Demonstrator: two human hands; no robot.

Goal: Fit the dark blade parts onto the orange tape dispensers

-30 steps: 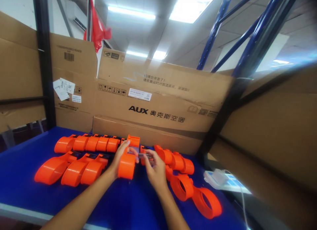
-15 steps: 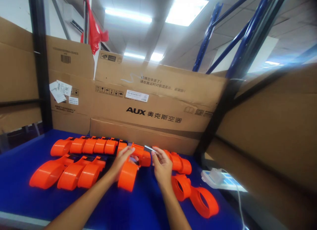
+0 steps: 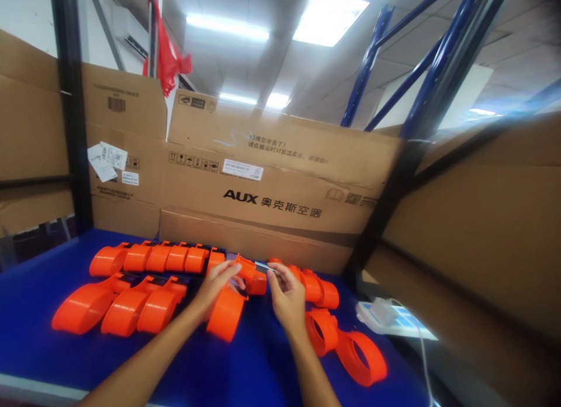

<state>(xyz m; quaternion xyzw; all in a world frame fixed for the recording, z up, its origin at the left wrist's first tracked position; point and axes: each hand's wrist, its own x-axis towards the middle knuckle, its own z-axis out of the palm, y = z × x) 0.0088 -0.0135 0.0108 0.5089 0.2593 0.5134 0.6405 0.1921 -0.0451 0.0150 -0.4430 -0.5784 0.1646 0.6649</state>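
Near the table's middle, my left hand [image 3: 224, 281] is closed around an orange plastic ring-shaped piece [image 3: 225, 315]. Its wide band hangs below my fingers, and its narrower end points up and to the right. My right hand [image 3: 287, 287] pinches a small thin flat strip [image 3: 262, 267], dark with a pale edge, between thumb and forefinger. The strip is at the upper end of the held piece; whether they touch I cannot tell. Behind my hands is another orange piece [image 3: 258, 284], partly covered.
Several orange pieces with dark parts stand in a back row [image 3: 158, 258] and a front row [image 3: 125, 305] on the blue table [image 3: 175, 372]. More orange rings [image 3: 363, 359] lie at right. A cardboard wall [image 3: 263, 179] stands behind; a white power strip [image 3: 385, 313] with cable is at right.
The held orange piece has tilted slightly, its lower band shifting a little. The strip in my right hand has turned flatter and dropped slightly. Both hands stay almost in place.
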